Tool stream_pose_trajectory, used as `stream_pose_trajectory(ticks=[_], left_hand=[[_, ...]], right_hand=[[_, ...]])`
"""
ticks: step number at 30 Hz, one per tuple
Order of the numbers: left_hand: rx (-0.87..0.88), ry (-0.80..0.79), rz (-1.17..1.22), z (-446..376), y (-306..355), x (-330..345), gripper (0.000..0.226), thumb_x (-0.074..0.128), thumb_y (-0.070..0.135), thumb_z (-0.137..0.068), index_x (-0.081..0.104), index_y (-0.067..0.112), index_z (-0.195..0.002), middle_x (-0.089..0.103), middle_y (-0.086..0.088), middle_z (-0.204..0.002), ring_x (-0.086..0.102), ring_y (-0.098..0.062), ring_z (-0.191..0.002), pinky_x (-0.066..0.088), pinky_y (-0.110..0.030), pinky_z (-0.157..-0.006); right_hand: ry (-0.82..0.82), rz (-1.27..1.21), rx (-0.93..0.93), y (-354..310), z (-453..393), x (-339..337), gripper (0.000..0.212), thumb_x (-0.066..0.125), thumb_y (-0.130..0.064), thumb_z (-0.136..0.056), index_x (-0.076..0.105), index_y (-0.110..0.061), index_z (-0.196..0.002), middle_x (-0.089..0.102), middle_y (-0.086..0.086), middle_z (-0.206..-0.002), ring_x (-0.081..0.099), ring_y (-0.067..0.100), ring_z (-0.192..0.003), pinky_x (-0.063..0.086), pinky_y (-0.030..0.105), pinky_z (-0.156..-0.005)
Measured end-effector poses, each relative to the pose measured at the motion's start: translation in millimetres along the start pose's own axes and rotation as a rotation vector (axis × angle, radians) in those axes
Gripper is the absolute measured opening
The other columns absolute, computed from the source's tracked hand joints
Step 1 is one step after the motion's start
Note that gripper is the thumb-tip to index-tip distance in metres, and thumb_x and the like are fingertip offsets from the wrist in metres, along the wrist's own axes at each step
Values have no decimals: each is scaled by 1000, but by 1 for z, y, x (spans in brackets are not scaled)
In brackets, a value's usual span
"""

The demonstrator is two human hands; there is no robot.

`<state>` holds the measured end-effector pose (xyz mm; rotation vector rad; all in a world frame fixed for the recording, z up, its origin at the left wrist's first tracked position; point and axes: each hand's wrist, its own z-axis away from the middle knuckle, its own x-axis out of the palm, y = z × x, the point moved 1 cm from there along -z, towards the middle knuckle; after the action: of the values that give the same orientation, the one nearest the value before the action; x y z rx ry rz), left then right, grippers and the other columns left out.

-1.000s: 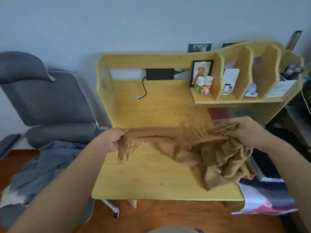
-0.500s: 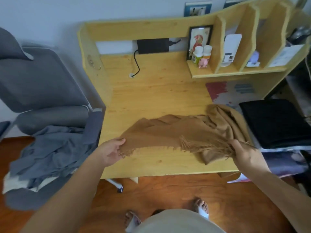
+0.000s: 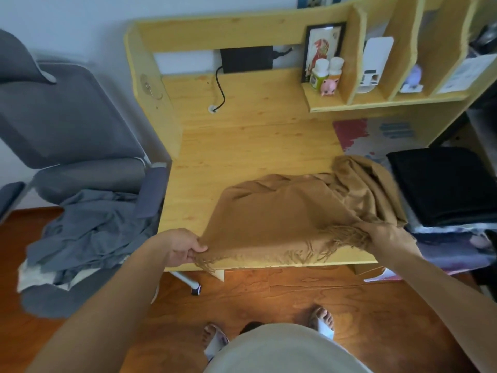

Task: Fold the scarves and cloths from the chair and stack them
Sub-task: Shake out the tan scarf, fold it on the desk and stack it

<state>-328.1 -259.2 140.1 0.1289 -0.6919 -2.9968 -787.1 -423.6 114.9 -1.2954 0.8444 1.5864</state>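
A tan fringed scarf lies spread over the front of the wooden desk, its far end bunched at the right. My left hand pinches the scarf's near left corner at the desk's front edge. My right hand grips the fringed edge at the near right. A folded black cloth rests on a patterned surface at the right. Grey cloths lie heaped on the grey chair at the left, with a pale cloth under them.
The desk's back holds a black box with a cable, a framed picture, two small bottles and a pink figurine on shelves. Wooden floor and my feet are below.
Both hands have drawn the scarf down and toward the desk's front edge, spreading it flatter. The view has tilted downward, so the black cloth and my feet now show.
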Motion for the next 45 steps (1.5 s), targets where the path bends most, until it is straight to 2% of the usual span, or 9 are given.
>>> stream_pose_trajectory(ticks=[10,16,19,24,30,35,39,42,45], left_hand=[[70,192,220,24,-7,24,28,53,13,-106,58,-2,-129,69,-15,-115,68,-28,-97,55,-39,-78],[297,419,456,45,-6,57,24,39,14,-111,59,0,-115,66,-14,-110,65,-30,-100,53,-42,-82],[358,736,-2,49,-22,54,35,37,20,-111,52,15,-80,58,-6,-84,57,-29,-83,47,-39,-74],[-4,523,-103,32,-72,38,32,46,16,-108,54,3,-81,53,-12,-68,56,-28,-60,56,-36,-55],[104,252,282,40,-84,-5,19,47,22,-108,64,13,-110,71,-10,-105,64,-27,-104,49,-44,-97],[364,326,310,56,-73,-9,20,53,26,-106,67,12,-108,72,-8,-104,65,-20,-95,49,-41,-94],[789,615,30,83,-74,-3,37,42,31,-110,62,8,-89,61,-12,-77,60,-25,-74,45,-40,-69],[432,671,-395,50,-110,8,38,39,29,-110,56,6,-85,57,-11,-82,60,-38,-88,46,-46,-74],[285,555,129,40,-110,32,34,43,27,-110,60,0,-98,61,-14,-84,59,-29,-77,44,-38,-68]], right_hand=[[150,-50,-76,14,5,14,44,67,-11,-82,57,-35,-118,71,3,-87,68,33,-74,48,34,-57],[-147,115,-385,8,13,14,34,56,-20,-84,53,-37,-114,65,-8,-104,66,24,-97,49,32,-70],[142,37,-469,7,30,19,28,61,-16,-70,57,-27,-96,63,-2,-81,64,29,-67,47,37,-58],[49,74,-311,3,63,27,24,60,-29,-77,67,-30,-100,72,-2,-95,71,30,-86,58,42,-71],[-112,18,6,-50,111,-14,27,68,-18,-91,71,-19,-118,70,8,-111,65,30,-103,50,39,-85],[-149,-94,-8,-58,105,-44,37,57,-11,-93,72,-30,-121,72,5,-107,63,26,-94,50,37,-82],[415,-114,-108,-48,107,-66,40,66,11,-74,75,-13,-105,68,10,-85,64,33,-75,50,39,-66],[77,198,-280,-41,116,-18,20,63,-11,-85,67,-26,-98,68,1,-87,69,27,-82,51,38,-75],[37,70,-264,-31,117,-3,30,68,-16,-82,74,-35,-105,72,-1,-98,71,31,-87,58,45,-72]])
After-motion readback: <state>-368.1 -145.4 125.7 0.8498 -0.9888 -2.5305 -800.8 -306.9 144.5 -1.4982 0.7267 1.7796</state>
